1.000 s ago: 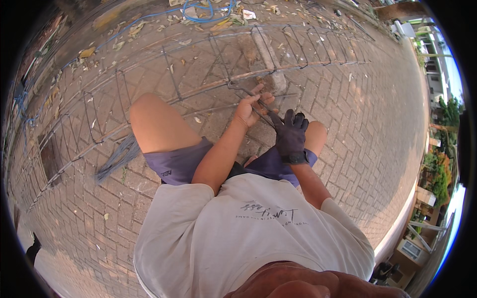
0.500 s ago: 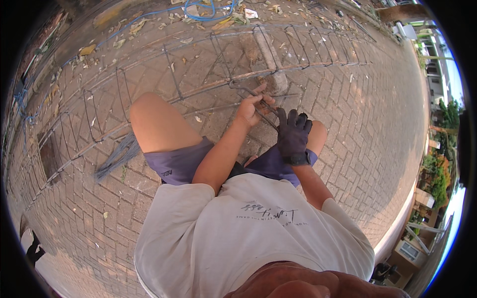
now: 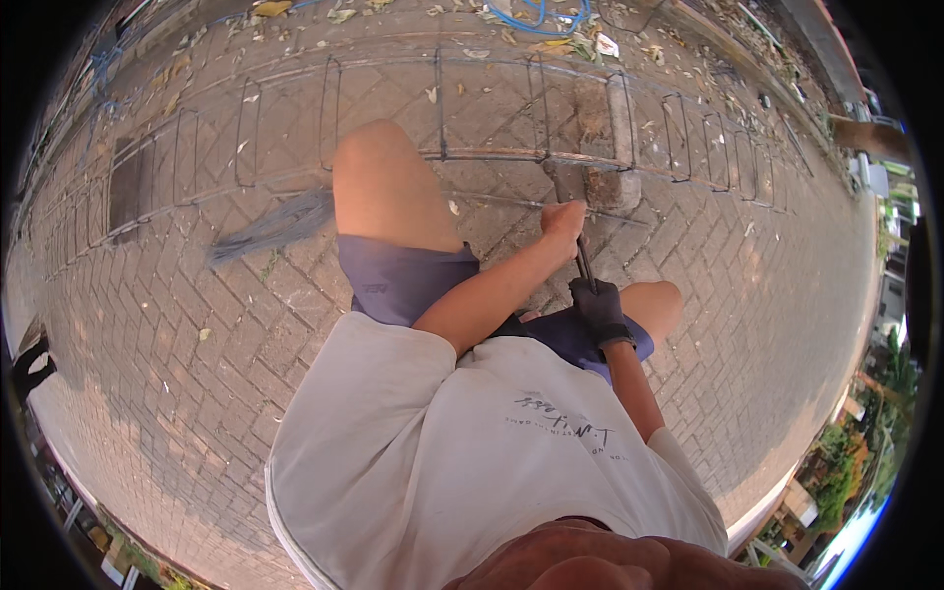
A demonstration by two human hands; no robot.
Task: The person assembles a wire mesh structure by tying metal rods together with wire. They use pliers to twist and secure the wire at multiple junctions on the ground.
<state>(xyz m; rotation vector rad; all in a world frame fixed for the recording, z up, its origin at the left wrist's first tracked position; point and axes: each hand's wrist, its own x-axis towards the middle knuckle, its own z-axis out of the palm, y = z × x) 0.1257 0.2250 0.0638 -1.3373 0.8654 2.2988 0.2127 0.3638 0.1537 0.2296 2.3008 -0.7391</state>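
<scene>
A long cage of thin steel reinforcing bars with rectangular stirrups lies across the paving in front of me. My bare left hand is closed just on my side of its near bar, at the upper end of a slim dark metal tool with two bars side by side, resembling pincers. Lower on those bars, my right hand, in a black glove, is wrapped round them. The tool's far end is blurred near the cage, and I cannot tell whether it grips anything.
Beneath the cage is a concrete block. A bundle of grey wire lies left of my bent knee. Beyond the cage are dry leaves and a coiled blue hose or cord. A dark flat board lies at far left.
My view has swung left, so the cage and block sit further right. The gloved right fingers, spread before, are now wrapped round the tool. My left hand has closed, and the tool stands steeper.
</scene>
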